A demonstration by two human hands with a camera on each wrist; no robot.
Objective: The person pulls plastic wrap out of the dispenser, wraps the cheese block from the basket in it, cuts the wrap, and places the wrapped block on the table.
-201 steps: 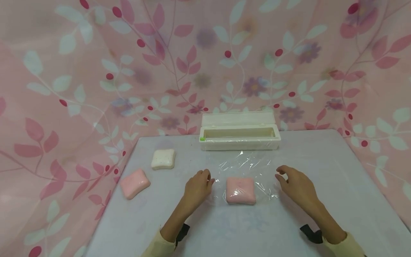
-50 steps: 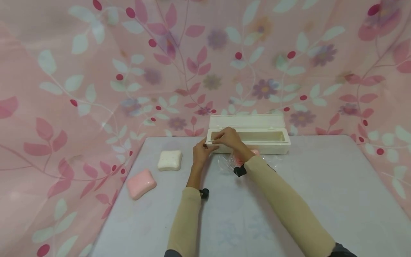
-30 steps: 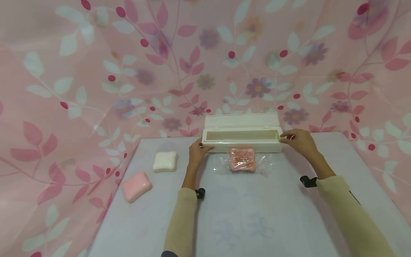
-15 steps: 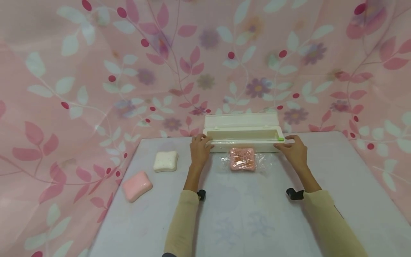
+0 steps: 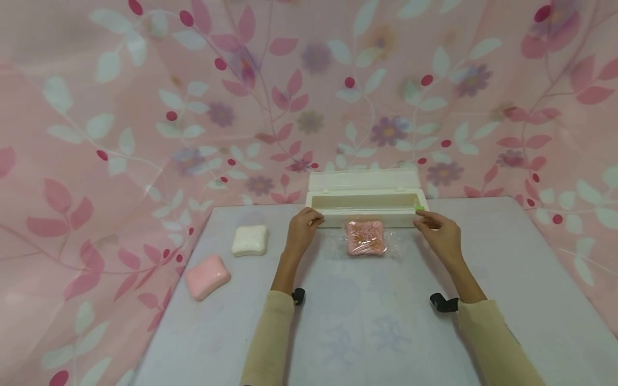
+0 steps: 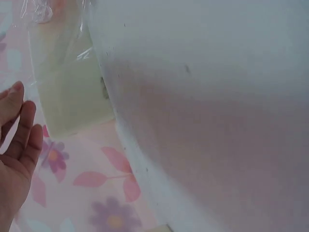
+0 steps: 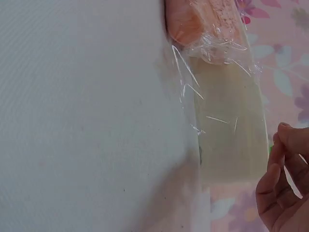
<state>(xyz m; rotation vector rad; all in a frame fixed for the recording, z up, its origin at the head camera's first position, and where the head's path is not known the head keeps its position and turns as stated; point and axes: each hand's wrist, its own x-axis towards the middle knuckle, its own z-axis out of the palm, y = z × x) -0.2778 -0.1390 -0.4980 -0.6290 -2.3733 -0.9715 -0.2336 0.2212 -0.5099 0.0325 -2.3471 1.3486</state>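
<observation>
We seem to pinch clear plastic film [image 5: 394, 249] with our left hand [image 5: 300, 228] and right hand [image 5: 440, 231], and should pull evenly. The wrapped, square pink soap [image 5: 365, 237] lies by the long white plastic box [image 5: 338, 220].

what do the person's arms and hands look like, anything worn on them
The left hand and right hand are bare, without gloves. The left sleeve and right sleeve are pale beige. Small black devices show at both wrists.
</observation>
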